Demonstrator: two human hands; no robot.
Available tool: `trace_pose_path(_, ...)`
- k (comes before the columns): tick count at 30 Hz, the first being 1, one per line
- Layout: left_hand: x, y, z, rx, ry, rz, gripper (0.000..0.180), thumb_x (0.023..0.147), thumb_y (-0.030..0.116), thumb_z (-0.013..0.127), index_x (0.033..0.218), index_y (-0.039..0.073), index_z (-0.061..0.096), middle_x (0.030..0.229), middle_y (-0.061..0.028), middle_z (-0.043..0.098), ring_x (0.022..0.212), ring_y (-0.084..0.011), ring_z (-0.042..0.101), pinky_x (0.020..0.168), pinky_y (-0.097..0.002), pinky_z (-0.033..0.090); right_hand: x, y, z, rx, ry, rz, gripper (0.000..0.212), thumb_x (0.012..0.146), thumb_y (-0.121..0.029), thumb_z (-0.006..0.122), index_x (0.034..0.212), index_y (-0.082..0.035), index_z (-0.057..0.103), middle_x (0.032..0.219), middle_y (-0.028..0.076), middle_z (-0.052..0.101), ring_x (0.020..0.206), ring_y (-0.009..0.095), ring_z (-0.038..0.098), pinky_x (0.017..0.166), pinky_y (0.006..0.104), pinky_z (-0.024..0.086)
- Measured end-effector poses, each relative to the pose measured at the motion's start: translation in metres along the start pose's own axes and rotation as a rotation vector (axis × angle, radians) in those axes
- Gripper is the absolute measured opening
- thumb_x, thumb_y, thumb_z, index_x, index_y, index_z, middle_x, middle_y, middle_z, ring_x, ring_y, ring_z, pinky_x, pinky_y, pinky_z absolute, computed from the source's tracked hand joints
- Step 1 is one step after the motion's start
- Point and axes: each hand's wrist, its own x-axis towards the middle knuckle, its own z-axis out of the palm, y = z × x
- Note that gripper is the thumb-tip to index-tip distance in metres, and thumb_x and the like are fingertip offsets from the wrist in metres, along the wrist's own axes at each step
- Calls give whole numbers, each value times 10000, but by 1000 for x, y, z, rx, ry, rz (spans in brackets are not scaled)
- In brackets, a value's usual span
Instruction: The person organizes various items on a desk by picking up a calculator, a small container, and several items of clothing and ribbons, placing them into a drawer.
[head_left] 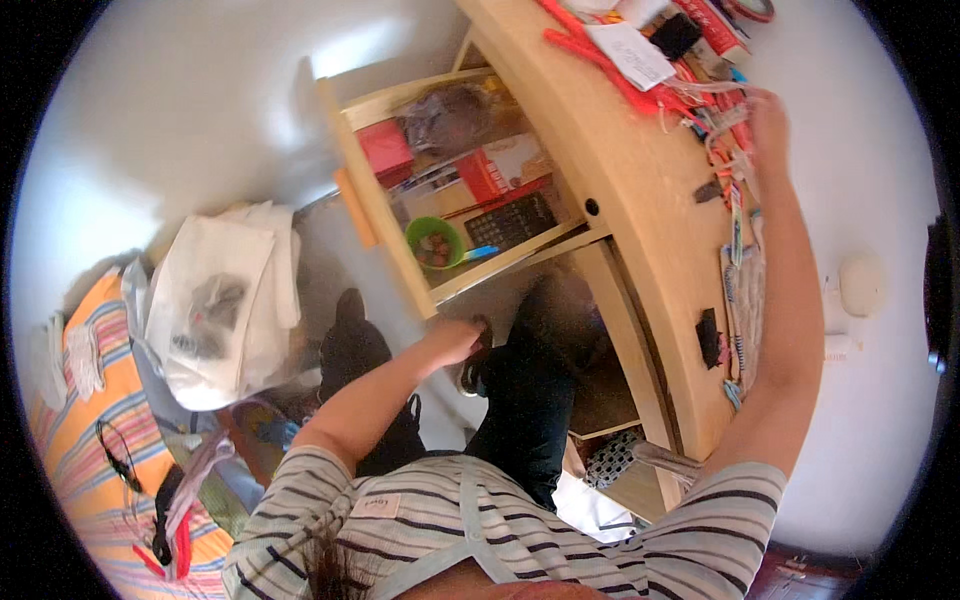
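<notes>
My right hand (768, 125) reaches over the far right part of the wooden desk, fingers bent together at the end of a pale thin strip (712, 88). Around it lie red cords (600, 68), a white paper slip (630, 55) and a jumble of small items. My left hand (458, 343) is closed just below the pulled-out drawer (345, 135); a small dark thing shows at its fingertips, too blurred to name. Inside the drawer are a green cup (434, 243) with small brown things, a black calculator (510, 220), a red box (385, 152) and a clear plastic bag (445, 118).
On the desk's right side lie pens, a black item (709, 338) and a clear packet (745, 300) along the wall. At left, a white bag (215, 300) stands by a striped orange cloth (105, 350) with gloves and cables. My legs are beneath the open drawer.
</notes>
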Motion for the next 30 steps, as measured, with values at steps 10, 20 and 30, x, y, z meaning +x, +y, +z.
trace_pose_path(10, 7, -9, 14, -6, 70, 72, 297, 782, 204, 577, 1025, 40, 531, 852, -201, 611, 831, -390, 582, 692, -474, 467, -3, -85, -96, 605, 504, -170, 157, 866, -148, 505, 881, 2, 551, 704, 2, 516, 556, 70, 423, 479, 209, 337)
trace_pose_path(20, 9, -20, 21, -16, 27, 100, 273, 794, 256, 561, 959, 39, 562, 884, -225, 596, 873, -387, 567, 726, -480, 460, -14, -164, -143, 941, 400, -300, 152, 881, -21, 388, 926, 57, 511, 793, 65, 481, 598, 116, 384, 519, 218, 313)
trace_pose_path(30, -10, -3, -10, 34, 49, 49, 275, 788, 241, 575, 992, 59, 551, 919, -190, 607, 897, -363, 572, 744, -461, 463, -81, -204, -7, 741, -46, -473, 307, 894, -365, 467, 897, -65, 531, 684, -24, 449, 582, 61, 405, 500, 214, 349)
